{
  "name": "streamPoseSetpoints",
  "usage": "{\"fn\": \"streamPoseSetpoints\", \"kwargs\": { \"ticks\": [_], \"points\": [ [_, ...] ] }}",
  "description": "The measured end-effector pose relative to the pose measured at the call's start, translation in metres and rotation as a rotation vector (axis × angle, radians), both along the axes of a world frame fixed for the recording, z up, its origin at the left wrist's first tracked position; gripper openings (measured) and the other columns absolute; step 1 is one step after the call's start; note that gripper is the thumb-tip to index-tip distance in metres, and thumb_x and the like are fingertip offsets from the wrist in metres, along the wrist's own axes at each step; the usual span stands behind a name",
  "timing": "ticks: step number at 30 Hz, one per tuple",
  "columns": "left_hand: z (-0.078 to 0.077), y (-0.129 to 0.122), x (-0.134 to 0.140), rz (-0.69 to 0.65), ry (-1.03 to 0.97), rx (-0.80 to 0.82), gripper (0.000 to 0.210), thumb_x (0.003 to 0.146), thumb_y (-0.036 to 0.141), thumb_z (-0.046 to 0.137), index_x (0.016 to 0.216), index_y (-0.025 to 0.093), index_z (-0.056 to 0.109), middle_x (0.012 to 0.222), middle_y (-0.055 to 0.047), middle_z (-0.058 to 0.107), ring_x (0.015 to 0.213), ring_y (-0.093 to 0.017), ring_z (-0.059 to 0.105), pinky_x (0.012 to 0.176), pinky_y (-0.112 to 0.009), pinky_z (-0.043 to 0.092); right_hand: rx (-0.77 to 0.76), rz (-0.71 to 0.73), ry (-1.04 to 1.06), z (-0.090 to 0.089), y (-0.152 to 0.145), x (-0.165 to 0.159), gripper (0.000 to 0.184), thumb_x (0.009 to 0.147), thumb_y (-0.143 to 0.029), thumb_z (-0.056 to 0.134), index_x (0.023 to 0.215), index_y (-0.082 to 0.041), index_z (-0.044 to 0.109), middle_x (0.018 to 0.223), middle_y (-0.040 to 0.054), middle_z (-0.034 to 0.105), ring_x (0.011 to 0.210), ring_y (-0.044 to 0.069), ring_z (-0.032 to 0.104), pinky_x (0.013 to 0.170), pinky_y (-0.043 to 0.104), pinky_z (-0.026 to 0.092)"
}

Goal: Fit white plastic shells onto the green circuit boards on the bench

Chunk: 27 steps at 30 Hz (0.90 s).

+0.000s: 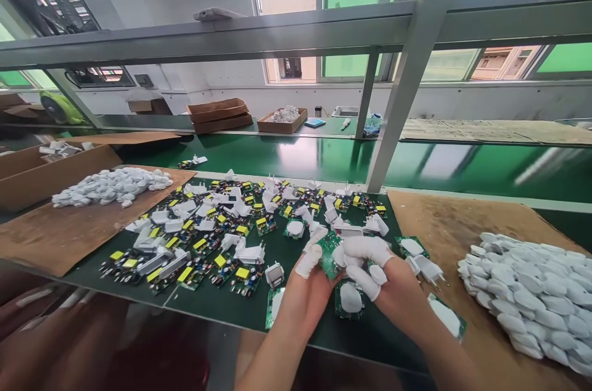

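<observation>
Green circuit board (329,253), lower centre of frame: left hand (317,289) pinches it; right hand (393,280) bunches against it, grip unclear; gentle, even pressure seems best.

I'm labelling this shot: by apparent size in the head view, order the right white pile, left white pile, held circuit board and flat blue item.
1) Right white pile
2) Left white pile
3) Held circuit board, partly hidden
4) Flat blue item
</observation>
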<state>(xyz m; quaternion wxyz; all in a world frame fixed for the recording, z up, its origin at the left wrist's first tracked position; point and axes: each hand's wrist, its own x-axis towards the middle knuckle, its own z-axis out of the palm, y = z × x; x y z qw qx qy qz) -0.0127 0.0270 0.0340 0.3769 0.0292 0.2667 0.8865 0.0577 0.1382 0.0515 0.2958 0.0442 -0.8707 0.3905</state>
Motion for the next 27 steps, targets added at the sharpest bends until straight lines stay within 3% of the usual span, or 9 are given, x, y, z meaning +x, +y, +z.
{"fn": "streamPoseSetpoints", "kwargs": {
  "ticks": [6,11,15,19,23,25,27],
  "points": [
    [-0.001,0.000,0.007,-0.013,0.048,-0.051,0.033,0.067,0.028,0.058,0.099,0.023,0.053,0.104,-0.003,0.054,0.094,-0.017,0.049,0.077,-0.028,0.042,0.155,-0.021,0.165,-0.012,-0.005,-0.004,0.025,0.078,-0.010,0.044,0.098,-0.025,0.046,0.093,0.0042,0.048,0.087,0.018,0.045,0.073,0.032,0.040],
    [-0.001,-0.001,0.008,0.057,0.083,-0.201,0.031,0.057,0.026,0.067,0.087,0.022,0.056,0.090,0.000,0.058,0.073,-0.011,0.053,0.056,-0.018,0.043,0.294,-0.039,0.195,-0.023,-0.009,-0.006,0.040,0.076,-0.005,0.038,0.111,-0.024,0.036,0.090,0.0067,0.050,0.086,0.020,0.046,0.077,0.041,0.037],
    [0.001,0.000,0.010,0.076,0.100,-0.288,0.040,0.051,0.027,0.071,0.087,0.019,0.054,0.083,-0.001,0.059,0.063,-0.010,0.052,0.051,-0.017,0.042,0.242,-0.085,0.211,-0.022,-0.012,-0.006,0.038,0.076,-0.011,0.041,0.111,-0.024,0.037,0.089,0.0064,0.053,0.086,0.022,0.049,0.079,0.044,0.037],
    [-0.001,-0.001,0.012,0.084,0.174,-0.297,0.040,0.059,0.029,0.065,0.094,0.018,0.049,0.087,-0.004,0.058,0.068,-0.013,0.055,0.052,-0.018,0.043,-0.041,-0.122,0.207,-0.017,-0.010,0.000,0.024,0.076,-0.017,0.048,0.099,-0.025,0.049,0.091,0.0036,0.056,0.085,0.019,0.051,0.073,0.033,0.044],
    [-0.006,-0.005,0.008,0.167,0.207,-0.337,0.038,0.059,0.028,0.064,0.092,0.018,0.048,0.080,-0.003,0.057,0.063,-0.014,0.055,0.047,-0.022,0.043,-0.609,-0.204,0.206,-0.012,0.002,0.008,0.019,0.076,-0.022,0.052,0.095,-0.027,0.051,0.090,0.0001,0.058,0.079,0.014,0.054,0.073,0.026,0.042],
    [-0.009,-0.006,0.007,0.218,0.219,-0.338,0.038,0.056,0.029,0.066,0.089,0.018,0.050,0.074,-0.001,0.057,0.062,-0.014,0.055,0.048,-0.022,0.043,-0.803,-0.065,0.114,-0.010,0.009,0.012,0.017,0.077,-0.026,0.050,0.094,-0.026,0.051,0.082,-0.0001,0.058,0.068,0.012,0.053,0.065,0.023,0.042],
    [-0.010,-0.006,0.007,0.241,0.232,-0.321,0.037,0.055,0.028,0.067,0.087,0.018,0.052,0.076,-0.001,0.058,0.070,-0.016,0.055,0.058,-0.024,0.045,-0.889,0.094,-0.054,-0.009,0.011,0.014,0.013,0.077,-0.029,0.048,0.089,-0.024,0.051,0.071,-0.0013,0.054,0.060,0.011,0.047,0.057,0.021,0.040]
  ]
}}
